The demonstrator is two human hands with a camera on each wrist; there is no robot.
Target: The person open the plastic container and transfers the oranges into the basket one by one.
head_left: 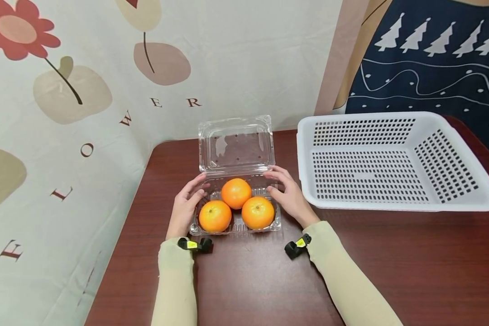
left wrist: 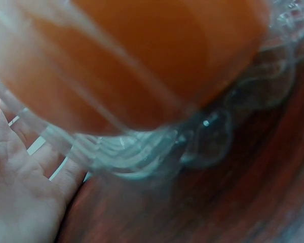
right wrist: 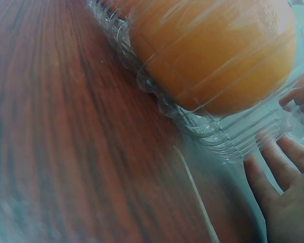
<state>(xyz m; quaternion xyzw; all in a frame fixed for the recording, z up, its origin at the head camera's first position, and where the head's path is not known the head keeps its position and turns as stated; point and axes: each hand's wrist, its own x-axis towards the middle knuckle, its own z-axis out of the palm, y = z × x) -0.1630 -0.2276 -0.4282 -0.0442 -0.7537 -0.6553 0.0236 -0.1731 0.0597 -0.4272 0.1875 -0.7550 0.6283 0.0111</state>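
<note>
A clear plastic clamshell box [head_left: 238, 226] sits on the table with its lid [head_left: 236, 147] raised at the back. Three oranges lie inside: one at the back [head_left: 236, 193], one at front left [head_left: 215, 216] and one at front right [head_left: 258, 213]. My left hand [head_left: 186, 203] lies along the box's left side, fingertips at the back left corner near the hinge. On the opposite side, my right hand [head_left: 288, 194] has its fingers spread by the back right corner. Both wrist views show extended fingers beside the ribbed wall, with an orange [right wrist: 218, 55] behind the plastic.
A white perforated basket [head_left: 366, 206] stands on the right of the dark red wooden table [head_left: 248, 280]. Behind the table hangs a printed cloth [head_left: 248, 59]. A navy cloth with white trees [head_left: 424, 81] hangs at the back right.
</note>
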